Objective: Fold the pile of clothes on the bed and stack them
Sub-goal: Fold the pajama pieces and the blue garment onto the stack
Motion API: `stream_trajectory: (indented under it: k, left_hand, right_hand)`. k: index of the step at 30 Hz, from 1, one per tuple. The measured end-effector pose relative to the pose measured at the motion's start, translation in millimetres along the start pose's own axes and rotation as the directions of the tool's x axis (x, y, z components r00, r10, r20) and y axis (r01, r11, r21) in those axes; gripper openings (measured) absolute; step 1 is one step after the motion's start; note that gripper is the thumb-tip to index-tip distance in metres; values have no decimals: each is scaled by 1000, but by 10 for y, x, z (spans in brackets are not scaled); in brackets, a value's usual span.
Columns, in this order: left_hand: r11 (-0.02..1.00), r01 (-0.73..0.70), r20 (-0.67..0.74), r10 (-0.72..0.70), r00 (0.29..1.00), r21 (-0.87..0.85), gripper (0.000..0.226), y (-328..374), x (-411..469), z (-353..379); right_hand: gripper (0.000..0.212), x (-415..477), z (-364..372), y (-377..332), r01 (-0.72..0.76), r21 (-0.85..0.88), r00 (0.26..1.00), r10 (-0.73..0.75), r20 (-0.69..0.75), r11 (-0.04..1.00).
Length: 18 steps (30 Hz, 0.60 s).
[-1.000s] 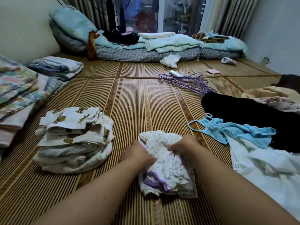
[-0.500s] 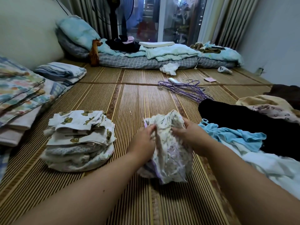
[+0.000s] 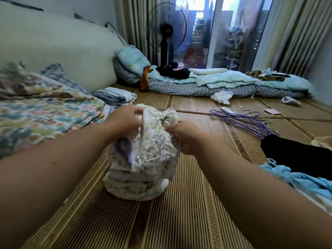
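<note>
Both hands hold a small white floral garment with purple trim, bunched and lifted off the woven bed mat. My left hand grips its top left edge and my right hand grips its right side. Directly below the hanging garment sits the stack of folded white clothes, partly hidden by it. Unfolded clothes lie at the right: a light blue piece and a black piece.
Folded colourful bedding and a striped folded cloth lie at the left. Purple hangers are spread on the mat at the right. Pillows and a grey quilt line the far edge, with a standing fan behind.
The floral garment went from lying on the mat to being lifted and carried left, over the folded stack. My view has tilted up and swung left.
</note>
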<state>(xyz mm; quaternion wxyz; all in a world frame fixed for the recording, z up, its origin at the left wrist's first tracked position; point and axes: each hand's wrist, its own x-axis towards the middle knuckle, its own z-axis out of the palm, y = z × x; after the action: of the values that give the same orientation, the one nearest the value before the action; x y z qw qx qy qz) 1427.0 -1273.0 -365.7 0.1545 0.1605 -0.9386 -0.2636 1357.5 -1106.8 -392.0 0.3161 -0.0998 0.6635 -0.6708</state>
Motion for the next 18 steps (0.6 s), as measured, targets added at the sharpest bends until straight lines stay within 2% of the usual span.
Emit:
stream_trajectory:
  k: [6,9,12,16,18]
  left_hand:
    - [988,112,49,-117,992,103,53,-541,359,164]
    - [987,136,153,-148,977,85,51,-748,398,407]
    - [984,112,243,-144,959,140,58,-830,349,576]
    - [953,111,350,-210,913,282,69,-891,241,695]
    - [937,153,382,-272,883,314,73,-918,175,716]
  right_hand:
    - [49,567,393,133,-36,-98,990,22,-138,995]
    - [77,664,429,306,-17,-297,989,-27,-142,955]
    - [71,692,386,436,40,-507,987,-113,-113,861]
    - [38,709,395,544,39,-617,996,-81,-40,786]
    - [45,679,395,571,26,-626,999,-39,-6,779]
